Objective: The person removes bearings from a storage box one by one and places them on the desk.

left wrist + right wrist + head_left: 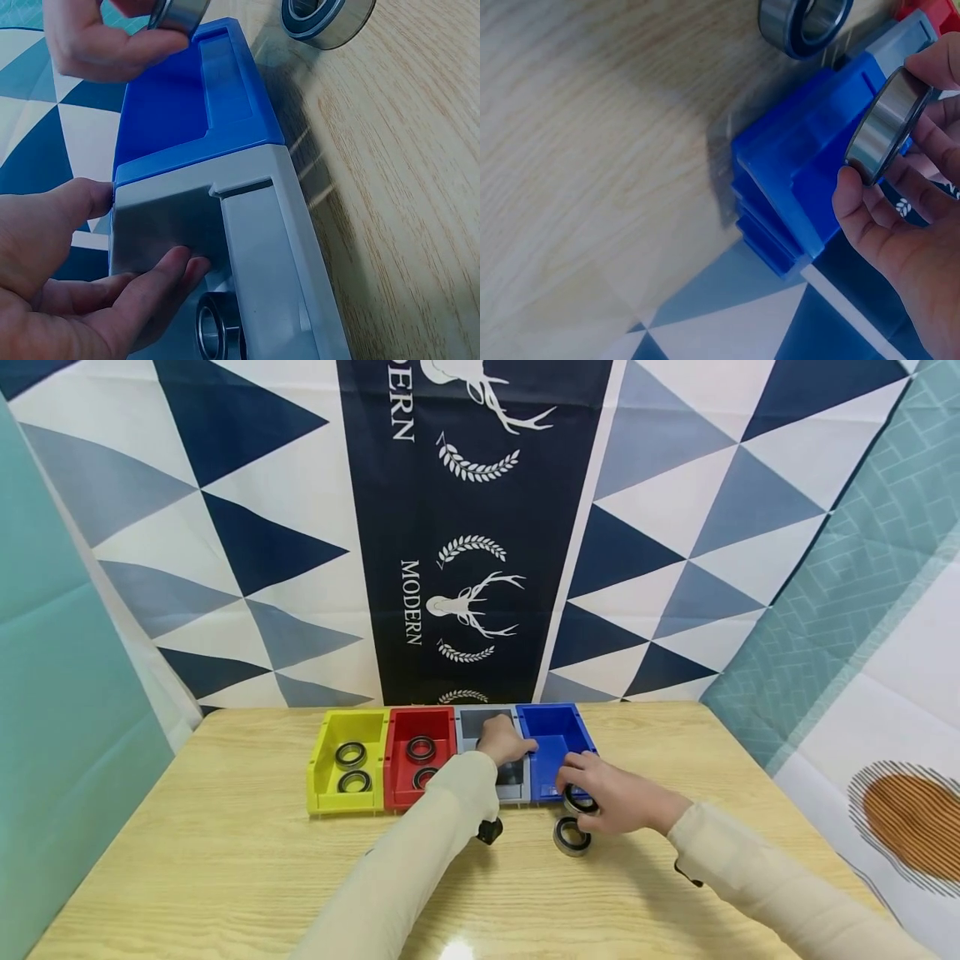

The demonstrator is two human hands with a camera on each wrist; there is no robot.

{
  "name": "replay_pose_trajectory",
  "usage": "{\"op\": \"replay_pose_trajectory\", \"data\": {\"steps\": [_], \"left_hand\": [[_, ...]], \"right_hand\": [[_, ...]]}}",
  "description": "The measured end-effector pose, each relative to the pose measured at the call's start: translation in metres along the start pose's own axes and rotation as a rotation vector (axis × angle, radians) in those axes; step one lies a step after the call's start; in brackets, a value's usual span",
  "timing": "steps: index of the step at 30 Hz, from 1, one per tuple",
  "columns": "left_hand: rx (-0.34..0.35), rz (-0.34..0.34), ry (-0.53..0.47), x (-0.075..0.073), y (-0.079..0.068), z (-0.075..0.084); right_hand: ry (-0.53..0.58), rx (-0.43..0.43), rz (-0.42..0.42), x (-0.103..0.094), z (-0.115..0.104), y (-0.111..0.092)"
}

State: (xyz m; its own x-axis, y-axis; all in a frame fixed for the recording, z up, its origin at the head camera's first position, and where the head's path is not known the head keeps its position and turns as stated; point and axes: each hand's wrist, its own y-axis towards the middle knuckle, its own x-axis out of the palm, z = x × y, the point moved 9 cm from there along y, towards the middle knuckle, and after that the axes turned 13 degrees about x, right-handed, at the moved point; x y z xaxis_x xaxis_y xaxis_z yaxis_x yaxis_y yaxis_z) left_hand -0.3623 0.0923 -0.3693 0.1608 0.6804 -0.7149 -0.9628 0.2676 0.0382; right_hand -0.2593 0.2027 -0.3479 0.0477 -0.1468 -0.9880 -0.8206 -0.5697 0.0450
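Note:
My right hand (611,793) grips a metal ball bearing (889,124) between thumb and fingers, holding it over the front of the blue bin (553,735). On the table just below it rests another bearing (573,850). My left hand (504,742) is over the grey bin (262,225), its fingers extended and slightly bent, with nothing between thumb and fingers. Its thumb touches the edge where the grey and blue bins meet. A bearing (233,319) stands on its side inside the grey bin, close to the left fingertips. The left hand and sleeve hide part of that bin in the head view.
Joined in a row with the grey and blue bins are a yellow bin (322,764) and a red bin (401,720), each with two bearings showing. The wooden table (247,843) extends in front of them. A patterned cloth (465,518) hangs behind.

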Motion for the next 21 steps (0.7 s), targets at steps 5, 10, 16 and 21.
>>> {"op": "replay_pose_trajectory", "data": {"steps": [5, 10, 16, 21], "left_hand": [[-0.002, -0.017, 0.007, 0.000, 0.000, 0.000], [0.001, -0.021, 0.018, 0.000, -0.002, 0.000], [0.001, -0.024, -0.003, 0.001, -0.002, 0.001], [0.008, -0.016, 0.001, -0.001, 0.000, 0.000]], "right_hand": [[0.011, -0.007, -0.022, 0.005, -0.003, -0.004], [0.016, -0.025, -0.023, 0.009, -0.007, -0.009], [0.027, -0.050, -0.020, 0.013, -0.012, -0.014], [0.044, -0.053, -0.034, 0.015, -0.016, -0.016]]}}
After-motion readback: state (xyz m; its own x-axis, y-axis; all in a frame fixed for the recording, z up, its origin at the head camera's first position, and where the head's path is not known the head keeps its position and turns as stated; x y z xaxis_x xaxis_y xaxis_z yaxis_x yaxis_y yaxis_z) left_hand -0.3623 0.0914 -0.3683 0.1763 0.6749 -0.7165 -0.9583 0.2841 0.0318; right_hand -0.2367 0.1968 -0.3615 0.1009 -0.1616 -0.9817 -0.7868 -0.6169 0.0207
